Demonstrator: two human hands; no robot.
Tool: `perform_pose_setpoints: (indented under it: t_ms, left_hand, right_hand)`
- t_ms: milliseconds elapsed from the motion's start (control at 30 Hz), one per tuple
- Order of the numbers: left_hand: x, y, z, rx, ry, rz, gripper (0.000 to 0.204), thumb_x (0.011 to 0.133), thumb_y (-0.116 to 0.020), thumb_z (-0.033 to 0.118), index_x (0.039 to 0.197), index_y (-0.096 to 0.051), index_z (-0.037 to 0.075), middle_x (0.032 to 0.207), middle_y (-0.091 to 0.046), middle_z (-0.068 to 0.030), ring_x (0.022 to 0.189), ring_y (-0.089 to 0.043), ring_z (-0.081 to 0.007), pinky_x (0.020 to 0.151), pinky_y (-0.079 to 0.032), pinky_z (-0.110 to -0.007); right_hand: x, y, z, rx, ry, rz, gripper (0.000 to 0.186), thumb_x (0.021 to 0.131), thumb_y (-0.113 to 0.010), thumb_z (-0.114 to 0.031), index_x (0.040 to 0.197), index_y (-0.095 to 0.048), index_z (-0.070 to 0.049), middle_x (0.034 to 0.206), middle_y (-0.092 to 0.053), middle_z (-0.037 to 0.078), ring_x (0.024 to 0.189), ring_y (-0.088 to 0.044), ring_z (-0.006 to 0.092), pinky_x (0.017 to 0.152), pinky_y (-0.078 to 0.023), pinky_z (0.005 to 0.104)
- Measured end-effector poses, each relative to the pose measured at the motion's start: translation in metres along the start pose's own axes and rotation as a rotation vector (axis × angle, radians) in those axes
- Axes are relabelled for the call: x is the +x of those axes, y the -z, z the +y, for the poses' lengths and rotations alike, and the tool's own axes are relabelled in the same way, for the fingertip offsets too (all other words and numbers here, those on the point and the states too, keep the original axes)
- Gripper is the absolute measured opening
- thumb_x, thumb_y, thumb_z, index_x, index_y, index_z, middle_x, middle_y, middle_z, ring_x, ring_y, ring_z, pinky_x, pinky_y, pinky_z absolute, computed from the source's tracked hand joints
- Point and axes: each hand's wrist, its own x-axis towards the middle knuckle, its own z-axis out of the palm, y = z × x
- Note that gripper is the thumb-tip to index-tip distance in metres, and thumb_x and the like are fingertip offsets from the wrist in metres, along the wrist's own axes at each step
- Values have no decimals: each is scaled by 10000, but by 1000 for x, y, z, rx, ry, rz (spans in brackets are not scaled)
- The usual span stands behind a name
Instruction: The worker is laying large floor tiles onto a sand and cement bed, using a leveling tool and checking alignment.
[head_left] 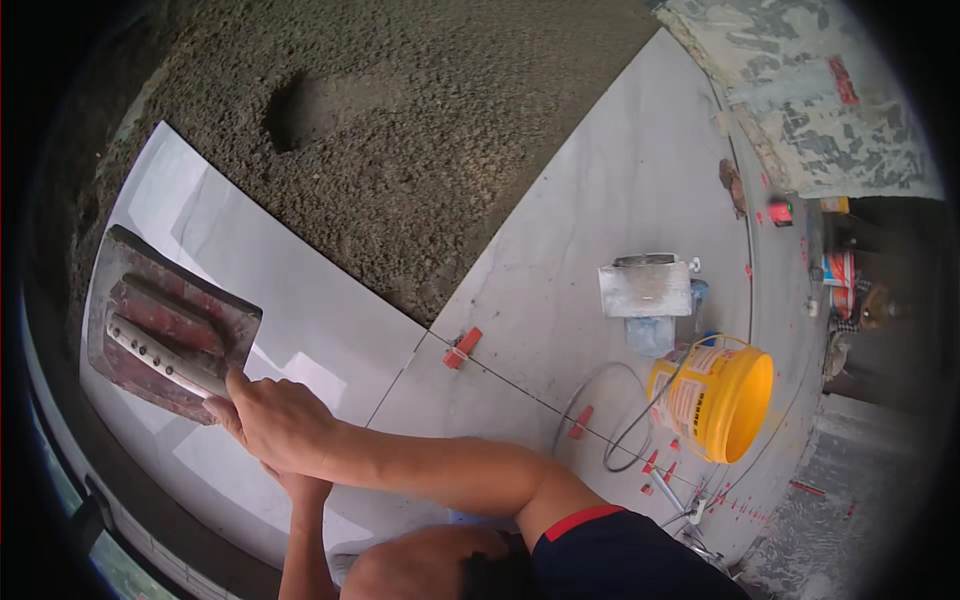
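My right hand [285, 425] grips the end of the pale riveted handle of a rectangular hand float [190, 345]. The float has a worn reddish back and dark edges. It is over the left part of a large pale grey tile [290, 290]; I cannot tell whether it touches the tile. Close under the right hand is my left hand [302, 487], its fingers mostly hidden. Beyond the tile spreads a bed of rough grey-brown mortar [400, 150] with one dark hollow in it.
Red levelling wedges [463, 348] sit along the joint to the right. A yellow bucket [735, 405] lies tilted on the tiles, near a grey cable [610, 455] and a metal-plated device with blue parts [648, 290]. A patchy pale wall [820, 100] stands at upper right.
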Motion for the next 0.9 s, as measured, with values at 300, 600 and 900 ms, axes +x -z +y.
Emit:
perform_pose_setpoints:
  t_ms: [300, 600, 900]
  left_hand:
    - [14, 11, 31, 422, 340, -291, 1616, 490, -908, 656, 1549, 43, -109, 1630, 31, -344, 1538, 40, -462, 1237, -90, -539]
    - [14, 18, 3, 363, 189, -182, 1628, 484, -903, 666, 1542, 50, -122, 1624, 43, -356, 1536, 51, -466, 1236, -82, -542]
    - [42, 61, 3, 456, -38, -334, 1645, 465, -912, 649, 1529, 60, -144, 1618, 14, -367, 1534, 31, -471, 1239, -57, -533]
  right_hand:
    - [17, -63, 93, 59, -230, 131, 556, 1055, -431, -446, 929, -655, 47, 819, -709, 255, 801, -708, 436, 725, -555, 526]
    - [-85, -23, 109, 409, -519, -307, 734, 1013, -381, -660, 1011, -659, 19, 657, -602, 122, 554, -646, 255, 523, -515, 407]
    - [-367, 122, 194, 1022, -797, 1162, 252, 991, -585, -329, 943, -564, -82, 811, -609, 42, 661, -602, 184, 627, -520, 371]
